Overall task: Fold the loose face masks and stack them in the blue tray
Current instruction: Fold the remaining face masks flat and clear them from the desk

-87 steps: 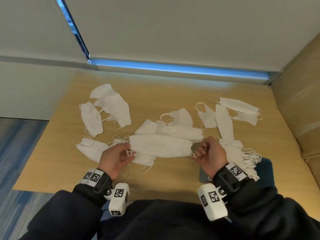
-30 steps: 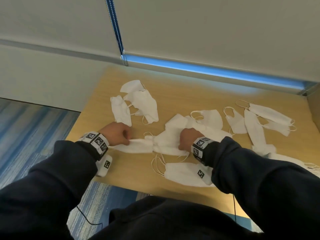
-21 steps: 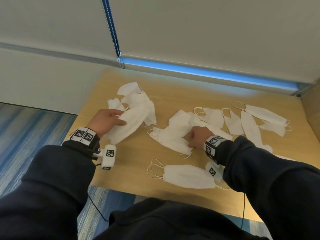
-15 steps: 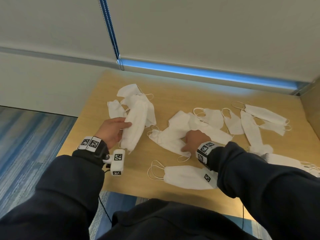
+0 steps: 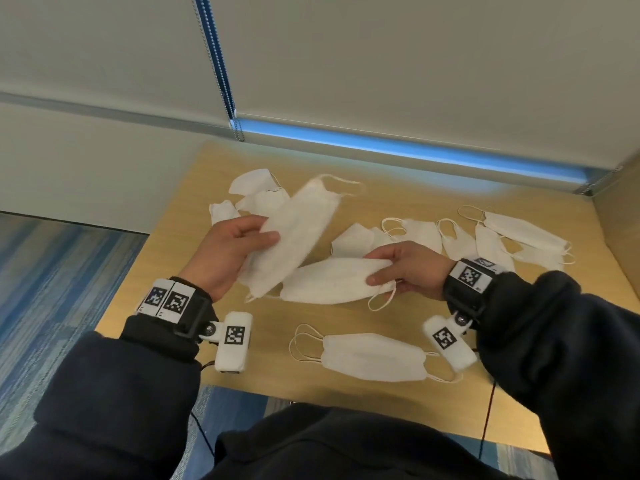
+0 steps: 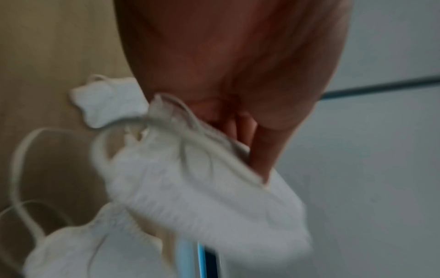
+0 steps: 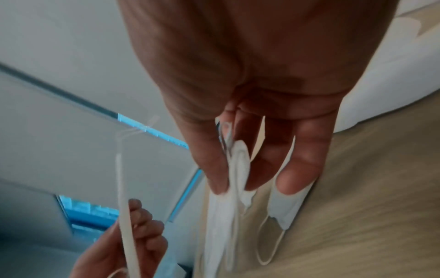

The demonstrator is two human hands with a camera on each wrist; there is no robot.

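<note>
My left hand grips a white folded face mask that slants up and away over the wooden table; the left wrist view shows this mask pinched under the fingers. My right hand pinches the right end of a second white mask, held level between both hands; this mask hangs from thumb and fingers in the right wrist view. A folded mask lies flat near the front edge. The blue tray is not in view.
Several loose white masks lie scattered: a group at the far left, some in the middle and more at the right. A blue-edged window blind with a bead chain hangs behind the table. Blue carpet lies left.
Both hands have risen from the table, each with a mask. The left hand's mask swung up to a slant; the right hand pulled its mask from the middle pile toward me.
</note>
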